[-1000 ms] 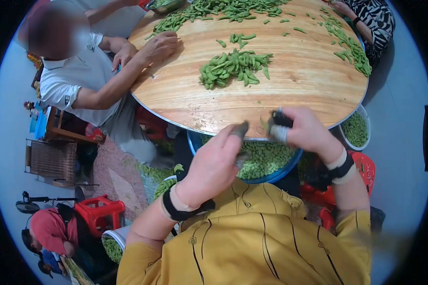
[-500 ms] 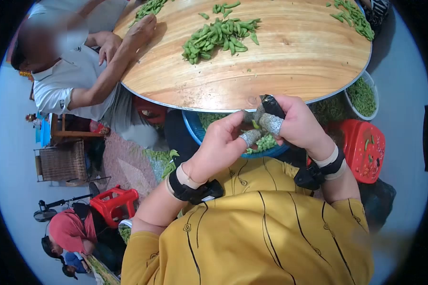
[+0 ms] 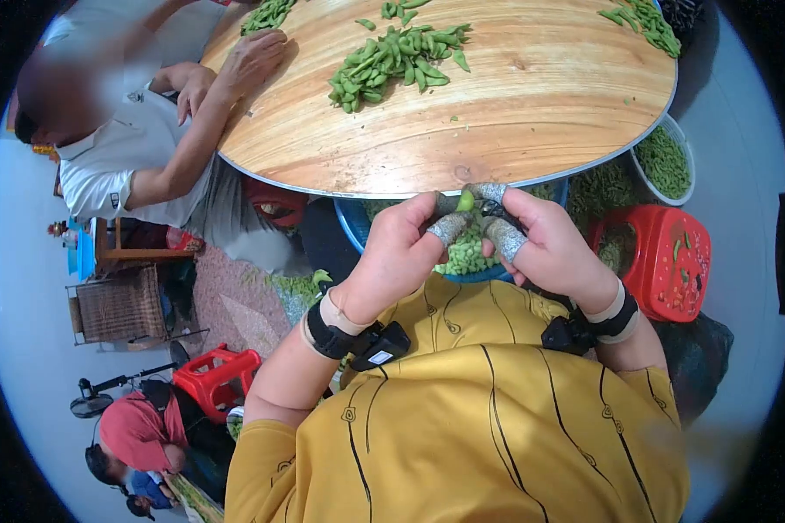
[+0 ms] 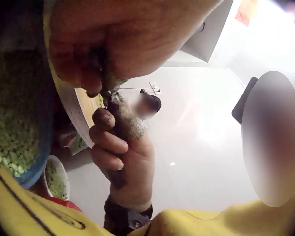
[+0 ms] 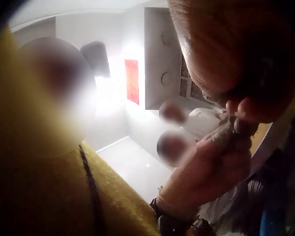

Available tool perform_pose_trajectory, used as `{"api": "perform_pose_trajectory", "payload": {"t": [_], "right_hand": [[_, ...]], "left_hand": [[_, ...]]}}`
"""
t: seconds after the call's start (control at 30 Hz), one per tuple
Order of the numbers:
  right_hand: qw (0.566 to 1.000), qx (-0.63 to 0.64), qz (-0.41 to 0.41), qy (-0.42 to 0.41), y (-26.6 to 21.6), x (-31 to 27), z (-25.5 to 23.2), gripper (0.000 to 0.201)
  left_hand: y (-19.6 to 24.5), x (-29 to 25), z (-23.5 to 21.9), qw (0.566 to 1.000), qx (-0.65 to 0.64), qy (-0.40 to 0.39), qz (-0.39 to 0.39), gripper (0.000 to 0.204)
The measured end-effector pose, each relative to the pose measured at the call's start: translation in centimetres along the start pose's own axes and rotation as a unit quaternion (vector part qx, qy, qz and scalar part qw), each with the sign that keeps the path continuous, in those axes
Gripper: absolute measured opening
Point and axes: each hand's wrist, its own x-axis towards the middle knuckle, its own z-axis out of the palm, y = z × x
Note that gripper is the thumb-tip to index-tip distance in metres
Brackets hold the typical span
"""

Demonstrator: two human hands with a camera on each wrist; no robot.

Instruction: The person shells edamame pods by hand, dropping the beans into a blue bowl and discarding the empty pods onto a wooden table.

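Note:
Both hands meet over a blue basin (image 3: 351,228) of shelled green beans (image 3: 467,256), at the table's near edge in the head view. Between the taped fingertips shows a green pod (image 3: 466,201). My left hand (image 3: 395,250) pinches the pod between thumb and finger. From the other side my right hand (image 3: 549,247) pinches at it, a dark piece along its fingers. In the left wrist view the right hand (image 4: 130,152) has its fingers curled near the left hand (image 4: 132,39). The pod is too dark to make out in the wrist views.
A heap of pods (image 3: 396,66) lies on the round wooden table (image 3: 532,113). A seated person in a white shirt (image 3: 118,166) rests both arms at its left side. On the right are a red stool (image 3: 672,261) and a white basket (image 3: 665,159) of pods.
The hands, apart a second ago, have come together below the table edge, and a green pod now shows between the fingertips. The table and heap sit higher in the head view.

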Motion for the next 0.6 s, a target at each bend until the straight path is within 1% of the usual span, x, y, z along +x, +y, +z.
{"api": "perform_pose_trajectory", "payload": {"t": [0.07,0.1,0.13,0.17,0.2,0.27,0.3,0.33,0.37,0.4,0.43,0.47,0.5,0.53,0.57,0.6], "right_hand": [[0.999,0.038,0.022,-0.018,0.3,0.3,-0.2,0.034],[0.999,0.038,0.023,-0.016,0.4,0.6,-0.2,0.034],[0.997,0.07,0.036,-0.027,0.6,0.9,-0.3,0.032],[0.993,0.101,0.049,-0.037,0.8,1.2,-0.2,0.031],[0.993,0.101,0.052,-0.036,1.1,1.6,-0.2,0.031],[0.987,0.143,0.054,-0.042,1.9,2.2,0.0,0.028],[0.987,0.143,0.059,-0.043,2.1,2.3,0.1,0.028],[0.979,0.182,0.079,-0.047,2.1,2.4,0.2,0.027],[0.969,0.219,0.097,-0.052,2.1,2.6,0.3,0.027],[0.97,0.217,0.099,-0.054,1.8,2.7,0.3,0.027],[0.958,0.254,0.105,-0.075,1.4,2.6,0.3,0.028],[0.945,0.292,0.113,-0.096,1.2,2.6,0.4,0.029],[0.945,0.291,0.116,-0.097,1.4,2.6,0.8,0.029],[0.978,0.197,0.031,-0.063,1.9,2.8,1.3,0.029],[0.993,0.101,-0.053,-0.027,2.2,2.9,1.6,0.029],[0.993,0.101,-0.051,-0.027,2.6,3.0,1.8,0.029]], "left_hand": [[-0.4,0.1,-0.3,0.987,0.147,0.022,0.054,0.016],[-0.4,0.2,-0.4,0.988,0.146,0.02,0.054,0.016],[-0.4,0.4,-0.6,0.939,0.292,0.056,0.173,0.015],[-0.4,0.5,-0.7,0.854,0.425,0.09,0.286,0.013],[-0.6,0.7,-0.9,0.856,0.423,0.089,0.285,0.013],[-1.2,0.8,-1.1,0.838,0.443,0.091,0.306,0.011],[-1.4,0.7,-1.1,0.841,0.44,0.091,0.302,0.011],[-1.5,0.7,-1.2,0.907,0.332,0.075,0.247,0.009],[-1.6,0.7,-1.3,0.956,0.218,0.06,0.187,0.007],[-1.6,0.7,-1.7,0.956,0.216,0.062,0.187,0.007],[-1.6,0.8,-2.1,0.999,-0.011,-0.002,0.05,0.009],[-1.8,0.8,-2.5,0.964,-0.239,-0.067,-0.09,0.011],[-2.4,0.7,-2.6,0.92,-0.368,-0.099,-0.095,0.018],[-3.0,0.7,-2.8,0.919,-0.37,-0.098,-0.095,0.018],[-3.6,0.8,-3.0,0.887,-0.433,-0.118,-0.108,0.021],[-4.0,0.8,-3.1,0.85,-0.494,-0.138,-0.121,0.024]]}}
